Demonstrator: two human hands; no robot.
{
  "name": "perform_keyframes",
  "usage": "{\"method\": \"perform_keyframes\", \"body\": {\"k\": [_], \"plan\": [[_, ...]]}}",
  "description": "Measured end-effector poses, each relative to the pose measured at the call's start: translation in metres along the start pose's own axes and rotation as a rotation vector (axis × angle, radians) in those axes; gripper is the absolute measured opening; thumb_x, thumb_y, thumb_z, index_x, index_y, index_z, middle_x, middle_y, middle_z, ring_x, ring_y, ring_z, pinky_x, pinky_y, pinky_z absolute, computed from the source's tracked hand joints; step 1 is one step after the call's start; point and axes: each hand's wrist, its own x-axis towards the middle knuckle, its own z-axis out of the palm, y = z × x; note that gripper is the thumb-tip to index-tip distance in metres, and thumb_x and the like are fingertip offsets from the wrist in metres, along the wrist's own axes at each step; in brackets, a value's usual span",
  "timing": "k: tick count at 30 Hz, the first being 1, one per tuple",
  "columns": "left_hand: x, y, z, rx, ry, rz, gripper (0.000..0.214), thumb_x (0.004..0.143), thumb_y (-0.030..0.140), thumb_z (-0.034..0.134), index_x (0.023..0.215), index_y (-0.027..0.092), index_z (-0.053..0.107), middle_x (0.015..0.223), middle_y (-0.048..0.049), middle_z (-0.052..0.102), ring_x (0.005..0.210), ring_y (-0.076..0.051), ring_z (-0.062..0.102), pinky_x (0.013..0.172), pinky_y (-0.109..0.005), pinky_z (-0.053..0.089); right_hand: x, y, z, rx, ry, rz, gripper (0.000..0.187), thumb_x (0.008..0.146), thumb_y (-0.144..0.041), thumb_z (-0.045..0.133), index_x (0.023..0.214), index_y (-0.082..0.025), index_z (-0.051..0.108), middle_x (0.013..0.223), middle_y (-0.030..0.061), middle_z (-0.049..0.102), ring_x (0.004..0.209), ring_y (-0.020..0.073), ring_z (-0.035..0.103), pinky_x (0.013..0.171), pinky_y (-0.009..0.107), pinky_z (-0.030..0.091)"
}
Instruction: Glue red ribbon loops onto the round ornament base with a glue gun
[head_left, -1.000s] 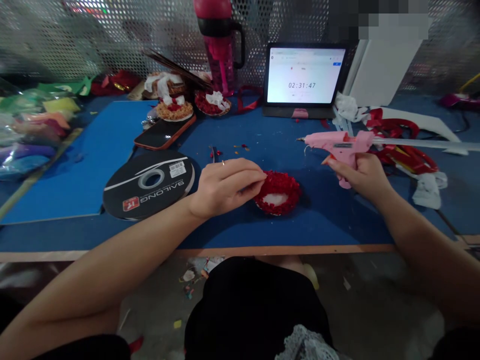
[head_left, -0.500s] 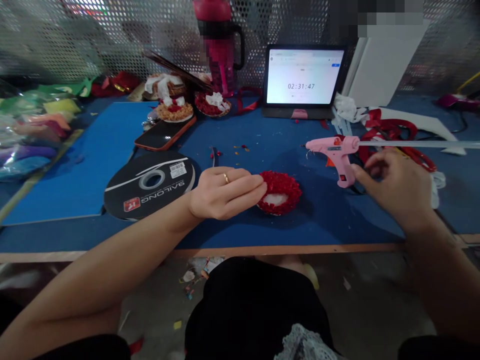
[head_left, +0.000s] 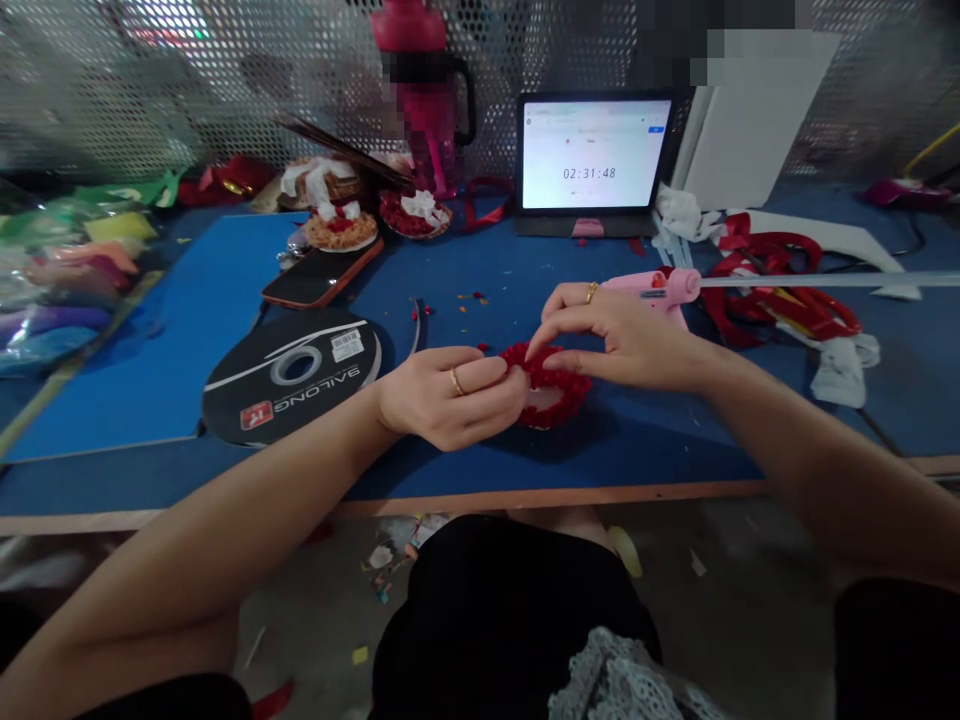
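One red ring (head_left: 574, 395), left fingers (head_left: 484, 405) pinched at its left rim, right fingers (head_left: 571, 319) parted over its far side

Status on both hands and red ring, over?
Left hand pinched at left of red ring. Right hand half-open over ring's far side. Pink glue gun just behind right hand.

Deep-red ring (head_left: 570, 395), whitish at its centre; pink glue gun (head_left: 679, 287), right; black reel (head_left: 334, 388), left (white stripes, red logo); blue tabletop (head_left: 450, 470).

The blue table (head_left: 645, 460) carries a tablet (head_left: 592, 150) (lit), black spool (head_left: 326, 375) and, seemingly, red ribbon (head_left: 733, 232).
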Motion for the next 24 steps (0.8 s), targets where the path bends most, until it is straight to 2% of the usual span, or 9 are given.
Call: {"method": "perform_keyframes", "body": {"k": [3, 7, 12, 16, 18, 21, 24], "plan": [[0.001, 0.0, 0.0, -0.044, -0.047, -0.005, 0.022, 0.091, 0.009, 0.054, 0.081, 0.021, 0.069, 0.086, 0.0043, 0.074, 0.072, -0.01, 0.068, 0.057, -0.022, 0.055, 0.001, 0.003, 0.003, 0.026, -0.052, 0.011, 0.02, 0.091, -0.035, 0.06, 0.093, -0.019, 0.071, 0.097, 0.0066, 0.063, 0.092, 0.02, 0.058, 0.083, 0.035, 0.043], [0.002, -0.001, 0.0, -0.093, -0.062, 0.001, 0.021, 0.09, 0.008, 0.055, 0.082, 0.021, 0.07, 0.086, 0.0024, 0.073, 0.071, -0.011, 0.067, 0.055, -0.023, 0.054, 0.001, 0.003, 0.006, 0.052, -0.059, 0.018, 0.015, 0.09, -0.03, 0.061, 0.09, -0.018, 0.069, 0.095, 0.0058, 0.062, 0.09, 0.0189, 0.058, 0.083, 0.035, 0.043], [0.0, 0.0, 0.004, -0.359, -0.245, -0.192, 0.025, 0.093, 0.011, 0.05, 0.089, 0.025, 0.07, 0.091, 0.0019, 0.072, 0.074, -0.012, 0.066, 0.055, -0.025, 0.052, 0.002, 0.005, 0.011, 0.065, -0.061, 0.022, 0.012, 0.088, -0.027, 0.06, 0.085, -0.018, 0.067, 0.093, 0.0048, 0.062, 0.086, 0.0176, 0.057, 0.081, 0.033, 0.042], [-0.005, 0.002, 0.007, -0.368, -0.384, -0.225, 0.028, 0.095, 0.014, 0.045, 0.092, 0.026, 0.07, 0.089, 0.0015, 0.072, 0.074, -0.013, 0.067, 0.058, -0.026, 0.054, 0.002, 0.006, 0.013, 0.074, -0.055, 0.019, 0.011, 0.087, -0.024, 0.059, 0.084, -0.017, 0.066, 0.092, 0.0048, 0.062, 0.084, 0.0166, 0.057, 0.079, 0.032, 0.042], [-0.008, 0.003, 0.007, -0.292, -0.317, -0.218, 0.026, 0.096, 0.015, 0.045, 0.094, 0.026, 0.069, 0.089, 0.0018, 0.073, 0.077, -0.013, 0.068, 0.06, -0.026, 0.054, 0.001, 0.006, 0.014, 0.071, -0.043, 0.025, 0.01, 0.086, -0.024, 0.059, 0.084, -0.017, 0.065, 0.092, 0.005, 0.062, 0.084, 0.0164, 0.057, 0.079, 0.032, 0.042], [-0.012, 0.002, 0.009, -0.148, -0.13, -0.231, 0.019, 0.093, 0.012, 0.053, 0.098, 0.022, 0.068, 0.091, 0.0005, 0.073, 0.08, -0.013, 0.067, 0.064, -0.024, 0.055, 0.0, 0.008, 0.014, 0.069, -0.025, 0.043, 0.009, 0.086, -0.024, 0.06, 0.083, -0.017, 0.064, 0.09, 0.0047, 0.061, 0.084, 0.0165, 0.057, 0.079, 0.031, 0.042], [-0.012, 0.001, 0.013, -0.154, -0.023, -0.405, 0.01, 0.09, 0.015, 0.06, 0.096, 0.018, 0.067, 0.087, -0.0012, 0.072, 0.075, -0.012, 0.065, 0.068, -0.023, 0.055, -0.001, 0.01, 0.016, 0.036, -0.038, 0.055, 0.009, 0.085, -0.022, 0.058, 0.081, -0.018, 0.064, 0.088, 0.0043, 0.061, 0.084, 0.0171, 0.056, 0.079, 0.032, 0.041]]}}
